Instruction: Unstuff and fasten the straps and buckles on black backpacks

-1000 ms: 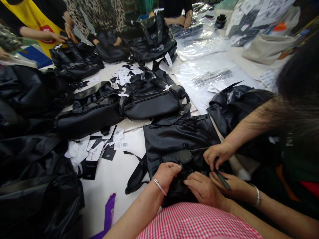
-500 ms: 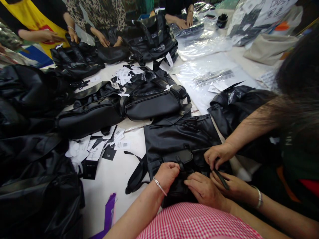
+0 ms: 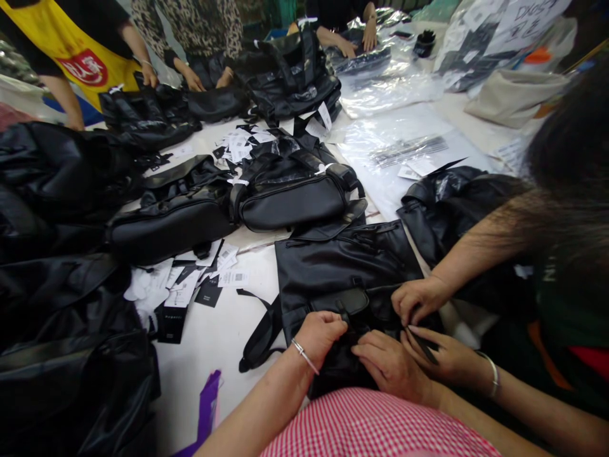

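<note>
A black leather-look backpack [image 3: 342, 257] lies flat before me, close against my body. My left hand [image 3: 320, 339], with a silver bangle at the wrist, is closed in a pinch on a small strap of the bag, just below its front flap [image 3: 353, 302]. My right hand [image 3: 392, 362] rests to the right on the lower part of the backpack, fingers curled around its dark material; the fingertips are partly hidden. A co-worker's two hands [image 3: 421, 299] work at the bag's right side, holding a thin dark strap [image 3: 424, 346].
Several black bags [image 3: 292, 202] crowd the table's left and middle. Paper tags [image 3: 183, 289] lie in piles, with a purple ribbon [image 3: 207, 406] nearer me. Clear plastic sheets [image 3: 394, 149] cover the far right. Other people stand across the table; a co-worker's arm reaches in from the right.
My left hand has shifted very slightly to the right; my right hand stays in place. The co-worker's dark strap has tilted a little. Across the table, the yellow-aproned person's arms have moved apart.
</note>
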The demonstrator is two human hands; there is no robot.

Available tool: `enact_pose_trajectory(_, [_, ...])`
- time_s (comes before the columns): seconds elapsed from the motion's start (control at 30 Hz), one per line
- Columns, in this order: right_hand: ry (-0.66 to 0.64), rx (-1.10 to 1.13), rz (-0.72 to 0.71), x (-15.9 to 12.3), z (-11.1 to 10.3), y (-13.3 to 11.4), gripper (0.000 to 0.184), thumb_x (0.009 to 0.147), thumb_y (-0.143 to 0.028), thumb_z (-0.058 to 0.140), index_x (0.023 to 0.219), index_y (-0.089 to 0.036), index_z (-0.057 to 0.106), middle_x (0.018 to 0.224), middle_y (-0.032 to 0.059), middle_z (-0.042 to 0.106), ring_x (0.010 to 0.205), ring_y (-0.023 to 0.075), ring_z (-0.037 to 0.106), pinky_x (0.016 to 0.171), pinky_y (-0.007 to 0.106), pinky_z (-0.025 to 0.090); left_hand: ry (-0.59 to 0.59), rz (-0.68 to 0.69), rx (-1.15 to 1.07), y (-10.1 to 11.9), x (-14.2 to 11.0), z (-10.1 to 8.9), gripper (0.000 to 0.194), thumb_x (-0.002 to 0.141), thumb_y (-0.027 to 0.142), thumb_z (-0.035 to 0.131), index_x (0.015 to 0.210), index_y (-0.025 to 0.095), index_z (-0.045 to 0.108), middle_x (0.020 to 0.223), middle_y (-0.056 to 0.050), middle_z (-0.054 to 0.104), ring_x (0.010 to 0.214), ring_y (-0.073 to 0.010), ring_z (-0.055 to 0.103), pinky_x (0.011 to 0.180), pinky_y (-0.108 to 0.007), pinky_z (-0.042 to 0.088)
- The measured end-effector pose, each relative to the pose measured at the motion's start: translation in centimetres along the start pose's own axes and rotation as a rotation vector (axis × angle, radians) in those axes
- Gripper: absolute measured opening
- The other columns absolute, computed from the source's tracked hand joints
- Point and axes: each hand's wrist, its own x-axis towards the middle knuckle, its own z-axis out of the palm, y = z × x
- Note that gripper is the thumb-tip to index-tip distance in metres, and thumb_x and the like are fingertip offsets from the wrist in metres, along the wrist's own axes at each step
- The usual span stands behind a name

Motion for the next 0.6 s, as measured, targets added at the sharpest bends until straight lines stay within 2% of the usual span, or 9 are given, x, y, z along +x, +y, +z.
enact_pose_trajectory(0.13, [-0.029,-0.01,0.0,0.2,-0.4,-0.1,0.027,0.092,-0.014,0.046,0.103,-0.027,0.068,0.083,0.0062,0.064,0.076,0.0194,0.061,0.061,0.035,0.056,0.03,-0.038,0.018,0.0,0.1,0.2,0.009,0.058,0.023,0.058,0.053,0.016,0.055,0.048,0.004,0.045,0.048,-0.008,0.034,0.049,-0.024,0.022])
enact_pose_trajectory(0.3, [-0.107,-0.02,0.029,0.1,-0.1,0.1,0.031,0.09,-0.009,0.045,0.106,-0.027,0.065,0.087,0.0077,0.065,0.078,0.0207,0.061,0.064,0.036,0.055,0.062,-0.024,0.011,-0.5,0.3,0.0,0.01,0.057,0.023,0.055,0.05,0.016,0.052,0.047,0.004,0.044,0.048,-0.0083,0.033,0.05,-0.025,0.021])
enact_pose_trajectory(0.5, [-0.075,-0.026,0.054,-0.1,0.0,0.1,0.026,0.089,-0.009,0.043,0.098,-0.019,0.065,0.087,0.0067,0.064,0.08,0.0176,0.059,0.066,0.031,0.051,-0.055,0.023,-0.059,-0.8,0.2,-0.7,0.011,0.059,0.025,0.059,0.056,0.015,0.056,0.053,0.003,0.048,0.052,-0.0084,0.037,0.054,-0.024,0.026])
enact_pose_trajectory(0.6, [-0.084,-0.02,0.052,0.0,0.3,0.0,0.025,0.088,-0.008,0.044,0.098,-0.019,0.064,0.086,0.0065,0.064,0.08,0.0174,0.059,0.066,0.029,0.05,-0.067,0.006,-0.093,-1.2,0.3,-0.9,0.014,0.062,0.027,0.063,0.059,0.014,0.058,0.055,0.003,0.049,0.052,-0.0084,0.039,0.054,-0.024,0.026])
